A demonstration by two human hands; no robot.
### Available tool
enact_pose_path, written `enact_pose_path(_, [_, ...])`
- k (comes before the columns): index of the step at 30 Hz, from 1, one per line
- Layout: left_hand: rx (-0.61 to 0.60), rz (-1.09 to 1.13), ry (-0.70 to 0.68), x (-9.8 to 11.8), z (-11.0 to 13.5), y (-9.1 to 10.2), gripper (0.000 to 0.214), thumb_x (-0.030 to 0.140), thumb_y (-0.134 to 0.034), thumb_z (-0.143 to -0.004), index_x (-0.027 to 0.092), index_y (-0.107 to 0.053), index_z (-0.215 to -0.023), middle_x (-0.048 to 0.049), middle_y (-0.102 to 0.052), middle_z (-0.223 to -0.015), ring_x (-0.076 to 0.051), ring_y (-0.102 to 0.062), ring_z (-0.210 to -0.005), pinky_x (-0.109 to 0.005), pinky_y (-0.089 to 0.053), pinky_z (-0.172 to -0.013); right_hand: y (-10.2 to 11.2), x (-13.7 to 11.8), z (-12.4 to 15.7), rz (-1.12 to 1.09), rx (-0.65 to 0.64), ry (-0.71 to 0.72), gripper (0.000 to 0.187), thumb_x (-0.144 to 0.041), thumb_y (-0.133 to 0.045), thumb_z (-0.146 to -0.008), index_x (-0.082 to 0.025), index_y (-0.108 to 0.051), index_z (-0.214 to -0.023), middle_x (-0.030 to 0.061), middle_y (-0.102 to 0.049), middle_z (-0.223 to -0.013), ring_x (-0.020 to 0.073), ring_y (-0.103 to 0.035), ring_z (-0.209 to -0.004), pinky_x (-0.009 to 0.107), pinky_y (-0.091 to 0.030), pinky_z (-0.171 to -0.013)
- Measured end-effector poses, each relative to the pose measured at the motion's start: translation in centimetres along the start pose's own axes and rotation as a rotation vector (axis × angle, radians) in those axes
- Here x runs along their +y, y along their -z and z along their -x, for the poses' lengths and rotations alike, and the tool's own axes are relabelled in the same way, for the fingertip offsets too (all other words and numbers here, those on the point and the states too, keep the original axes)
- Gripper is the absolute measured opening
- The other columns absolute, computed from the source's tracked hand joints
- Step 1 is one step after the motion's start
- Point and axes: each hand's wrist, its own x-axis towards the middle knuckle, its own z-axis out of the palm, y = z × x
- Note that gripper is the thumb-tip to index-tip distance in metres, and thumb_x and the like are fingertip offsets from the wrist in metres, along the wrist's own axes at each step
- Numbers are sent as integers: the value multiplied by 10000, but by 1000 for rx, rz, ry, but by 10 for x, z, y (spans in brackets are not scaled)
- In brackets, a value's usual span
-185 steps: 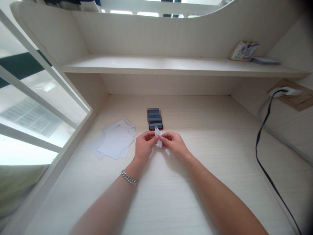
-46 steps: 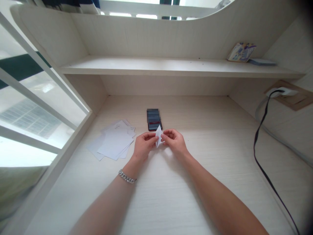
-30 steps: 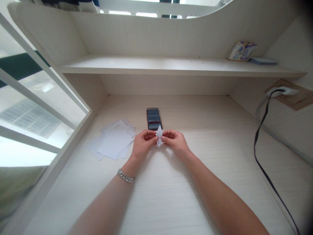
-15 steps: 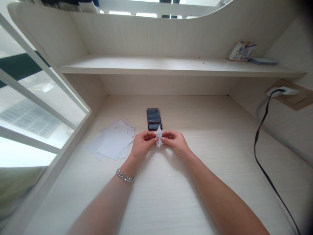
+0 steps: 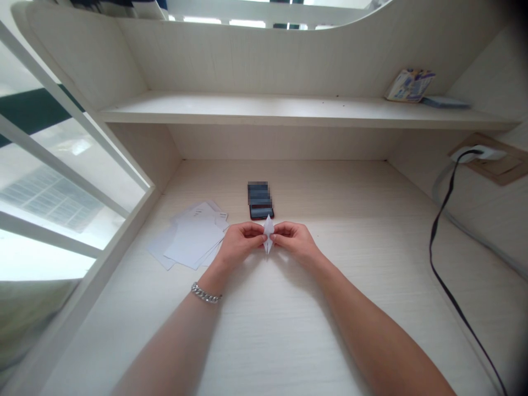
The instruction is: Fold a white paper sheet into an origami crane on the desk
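Note:
A small folded white paper piece with pointed ends stands upright between my two hands over the pale wooden desk. My left hand pinches its left side with thumb and fingers closed; a silver chain bracelet sits on that wrist. My right hand pinches its right side the same way. Just beyond the paper a phone in a red case lies flat on the desk.
A loose pile of several white paper sheets lies left of my hands. A black cable runs from a wall socket down the right side. On the shelf above sits a colourful small box. A window frame borders the left.
My hands drew slightly nearer to me with the folded paper still pinched between them. The paper turned from tilted to upright and looks narrower than six seconds ago.

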Motion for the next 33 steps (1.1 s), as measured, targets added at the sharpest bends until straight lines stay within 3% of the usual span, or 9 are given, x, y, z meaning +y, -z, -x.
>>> enact_pose_path(11, [-5, 131, 44, 2, 2, -1, 134, 210, -712, -624, 136, -658, -721, -42, -667, -709, -172, -639, -676, -344, -537, -668, 1, 0, 1, -53, -44, 40, 172, -225, -711, -621, -194, -711, -791, 28, -677, -762, 155, -606, -698, 299, -490, -684])
enact_pose_path(19, [11, -28, -59, -6, -1, 2, 88, 171, -673, -629, 144, -686, -712, -42, -674, -706, -158, -627, -659, -287, -519, -648, -2, -8, 4, -78, -48, -7, 106, -253, -672, -667, -180, -700, -738, 28, -662, -731, 162, -602, -697, 296, -486, -683])
enact_pose_path(24, [69, -103, -156, -11, -3, 4, 108, 130, -657, -602, 147, -704, -698, -58, -689, -737, -173, -635, -696, -284, -510, -672, -6, -5, 3, -45, 45, 15, 161, -275, -720, -614, -175, -659, -724, 18, -641, -704, 144, -579, -640, 279, -474, -608])
enact_pose_path(33, [74, 56, -67, -3, -1, 0, 156, 202, -679, -617, 139, -645, -756, -42, -671, -753, -158, -625, -693, -287, -519, -656, -5, -1, 1, 121, 129, 111, 199, -286, -712, -609, -180, -572, -702, 5, -598, -691, 141, -555, -643, 272, -440, -610])
